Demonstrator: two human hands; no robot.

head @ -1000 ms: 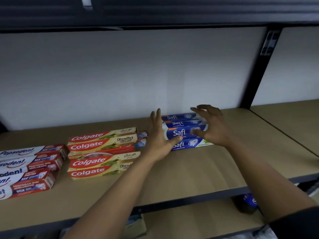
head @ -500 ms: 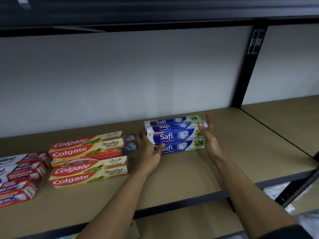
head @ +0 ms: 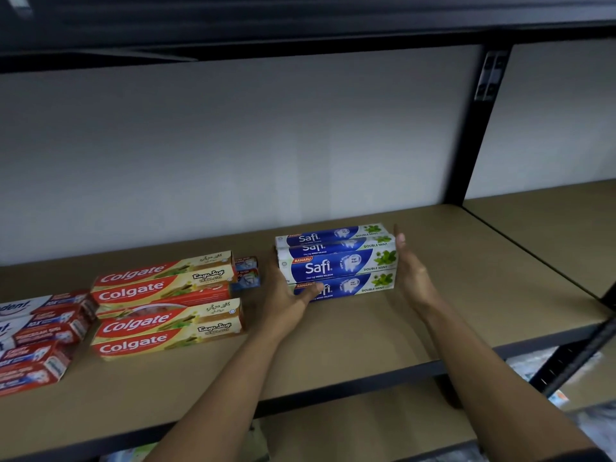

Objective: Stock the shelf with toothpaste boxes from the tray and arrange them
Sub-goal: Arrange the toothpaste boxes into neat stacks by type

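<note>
A stack of blue and white Safi toothpaste boxes (head: 340, 261) lies on the wooden shelf (head: 350, 331), near its back wall. My left hand (head: 286, 295) presses flat against the stack's left end, thumb across the front of the lowest box. My right hand (head: 408, 271) is held flat with straight fingers against the stack's right end. Red and gold Colgate boxes (head: 166, 301) lie in two stacks to the left. Red and white Pepsodent boxes (head: 36, 338) lie at the far left edge. The tray is out of sight.
A black upright post (head: 473, 128) divides this shelf bay from the bay on the right (head: 550, 228). A dark shelf board hangs overhead (head: 300, 25). A lower shelf (head: 350, 425) shows beneath, with blurred packets at the lower right.
Both hands came down from on top of the Safi stack to its two ends. The view drifted, so the boxes sit further left in frame.
</note>
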